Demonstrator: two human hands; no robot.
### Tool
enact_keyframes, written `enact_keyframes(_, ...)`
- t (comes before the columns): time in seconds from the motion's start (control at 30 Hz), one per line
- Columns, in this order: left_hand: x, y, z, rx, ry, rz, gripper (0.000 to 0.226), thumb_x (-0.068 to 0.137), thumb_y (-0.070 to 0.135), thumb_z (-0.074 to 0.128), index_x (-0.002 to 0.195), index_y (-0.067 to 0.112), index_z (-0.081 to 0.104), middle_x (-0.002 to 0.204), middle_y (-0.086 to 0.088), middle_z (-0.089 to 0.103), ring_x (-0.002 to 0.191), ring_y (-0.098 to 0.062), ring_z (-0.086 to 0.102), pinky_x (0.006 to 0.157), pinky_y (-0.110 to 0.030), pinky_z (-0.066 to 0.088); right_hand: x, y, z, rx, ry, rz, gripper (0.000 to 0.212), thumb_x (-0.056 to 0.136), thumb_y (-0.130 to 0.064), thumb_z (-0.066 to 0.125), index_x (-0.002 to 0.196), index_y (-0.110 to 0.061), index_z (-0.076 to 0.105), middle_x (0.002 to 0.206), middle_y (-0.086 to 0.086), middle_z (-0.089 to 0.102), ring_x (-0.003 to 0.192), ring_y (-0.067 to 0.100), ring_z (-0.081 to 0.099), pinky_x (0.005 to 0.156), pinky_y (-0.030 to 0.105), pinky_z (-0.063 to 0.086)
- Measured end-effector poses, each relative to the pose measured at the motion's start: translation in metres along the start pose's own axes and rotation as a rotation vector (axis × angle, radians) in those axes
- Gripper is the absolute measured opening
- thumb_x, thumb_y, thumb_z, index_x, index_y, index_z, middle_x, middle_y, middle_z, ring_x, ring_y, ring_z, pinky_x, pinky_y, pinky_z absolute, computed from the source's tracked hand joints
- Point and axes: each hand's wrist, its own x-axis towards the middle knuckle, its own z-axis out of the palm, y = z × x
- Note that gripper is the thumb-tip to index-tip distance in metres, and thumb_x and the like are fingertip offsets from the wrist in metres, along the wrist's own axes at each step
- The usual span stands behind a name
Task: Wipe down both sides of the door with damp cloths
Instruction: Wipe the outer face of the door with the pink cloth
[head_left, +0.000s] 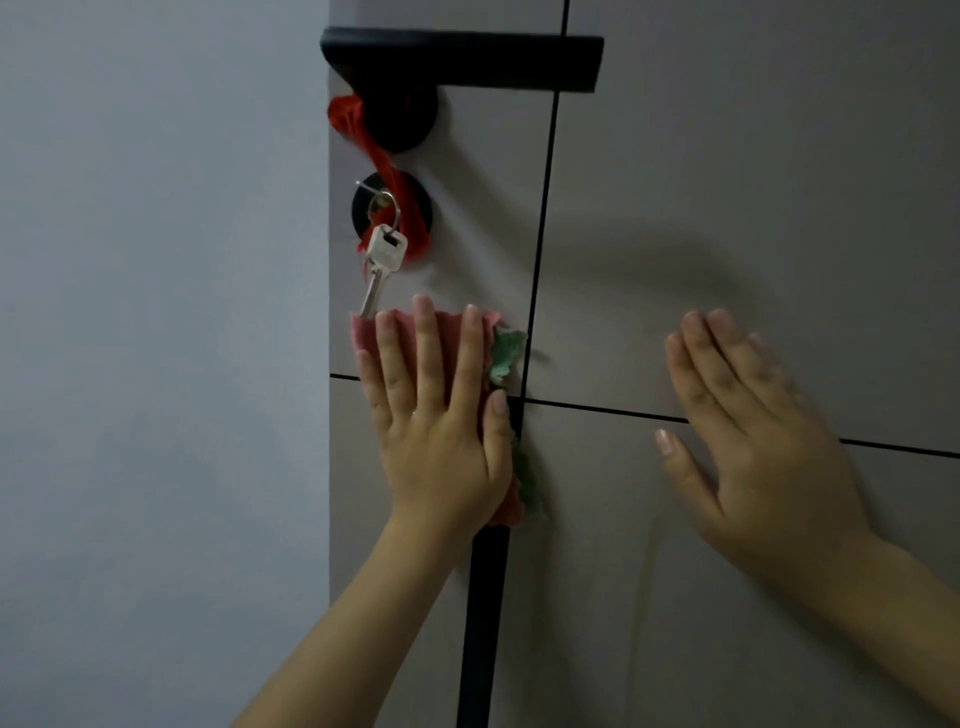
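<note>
A grey-beige door (727, 182) with thin black grooves fills the right of the view. My left hand (441, 415) presses a pink and green cloth (506, 348) flat against the door, just below the lock, fingers straight and spread. The cloth shows above my fingertips and along the right side of my palm. My right hand (753, 431) lies flat on the bare door panel further right, fingers straight and holding nothing. It looks slightly blurred.
A black lever handle (462, 62) sits above, with a red ribbon (363, 140) tied round its base. A silver key (382, 265) on a ring hangs from the round black lock (415, 200), its tip touching the cloth's top edge. A grey wall (156, 312) lies left of the door edge.
</note>
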Motion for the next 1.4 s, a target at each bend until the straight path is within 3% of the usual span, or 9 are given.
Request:
enact_keyframes(0.23,-0.003,-0.005,0.003,0.007,0.027,0.008,0.055,0.099,0.038,0.027,0.150,0.020,0.017,0.156,-0.018,0.013,0.142,-0.047,0.009,0.115,-0.058,0.000,-0.002,0.000,-0.004,-0.049,-0.052,0.018,0.054,0.093,-0.023,0.041,0.139,0.004,0.036,0.148,0.018,0.032,0.139,0.031,0.027,0.116,0.045,0.019)
enact_keyframes(0.4,-0.005,0.005,0.009,-0.027,0.048,-0.043,0.055,0.099,0.034,0.025,0.150,0.018,0.013,0.155,-0.025,0.016,0.141,-0.049,0.009,0.114,-0.061,0.001,-0.003,-0.006,-0.001,-0.061,0.026,0.052,0.052,0.093,-0.021,0.042,0.138,0.004,0.040,0.146,0.019,0.034,0.138,0.032,0.030,0.116,0.046,0.016)
enact_keyframes(0.6,-0.021,0.081,0.023,-0.032,-0.003,0.082,0.053,0.101,0.039,0.017,0.150,0.022,0.006,0.156,-0.010,0.005,0.145,-0.040,0.008,0.117,-0.055,0.004,-0.047,-0.007,-0.012,0.067,0.137,0.118,0.047,0.089,-0.016,0.044,0.132,0.003,0.047,0.143,0.018,0.039,0.137,0.030,0.030,0.117,0.047,0.015)
enact_keyframes(0.7,-0.008,0.089,0.025,-0.007,0.000,0.233,0.053,0.101,0.038,0.021,0.150,0.020,0.015,0.157,-0.014,0.014,0.145,-0.038,0.010,0.117,-0.055,0.007,-0.071,0.004,-0.017,0.075,0.122,0.154,0.048,0.087,-0.017,0.045,0.132,0.002,0.049,0.142,0.017,0.041,0.136,0.031,0.031,0.115,0.049,0.018)
enact_keyframes(0.77,-0.005,0.090,0.024,0.008,0.016,0.220,0.053,0.100,0.035,0.024,0.150,0.019,0.019,0.157,-0.017,0.017,0.146,-0.036,0.010,0.118,-0.053,0.007,-0.087,0.013,-0.020,0.077,0.143,0.182,0.049,0.087,-0.019,0.045,0.132,0.000,0.049,0.143,0.016,0.041,0.136,0.032,0.031,0.114,0.052,0.019)
enact_keyframes(0.87,-0.023,0.109,0.028,0.016,0.017,0.101,0.054,0.099,0.033,0.023,0.151,0.020,0.012,0.159,-0.014,0.009,0.147,-0.033,0.004,0.119,-0.052,0.003,-0.115,0.013,-0.019,0.084,0.192,0.257,0.052,0.084,-0.022,0.047,0.133,-0.005,0.051,0.143,0.012,0.043,0.134,0.032,0.034,0.112,0.053,0.020)
enact_keyframes(1.17,-0.023,0.144,0.023,0.065,-0.080,0.202,0.056,0.096,0.031,0.020,0.149,0.016,0.013,0.158,-0.017,0.008,0.146,-0.037,0.000,0.118,-0.054,0.001,-0.189,0.000,-0.024,0.194,0.225,0.630,0.055,0.077,-0.031,0.047,0.128,-0.017,0.057,0.138,0.001,0.050,0.121,0.026,0.042,0.103,0.054,0.028)
enact_keyframes(1.3,0.015,0.197,0.039,0.080,-0.012,0.255,0.058,0.097,0.033,0.017,0.152,0.014,0.016,0.159,-0.016,0.009,0.147,-0.035,0.001,0.119,-0.050,-0.001,-0.207,0.023,-0.034,0.142,0.253,0.675,0.057,0.075,-0.030,0.047,0.130,-0.017,0.055,0.139,0.000,0.049,0.122,0.027,0.042,0.105,0.052,0.023)
enact_keyframes(1.4,-0.007,0.223,0.048,0.063,-0.020,0.332,0.056,0.098,0.033,0.019,0.152,0.016,0.017,0.159,-0.014,0.010,0.147,-0.032,0.002,0.120,-0.049,0.001,-0.225,0.040,-0.041,0.102,0.244,0.702,0.058,0.075,-0.029,0.047,0.131,-0.016,0.054,0.137,0.001,0.051,0.122,0.027,0.042,0.105,0.054,0.022)
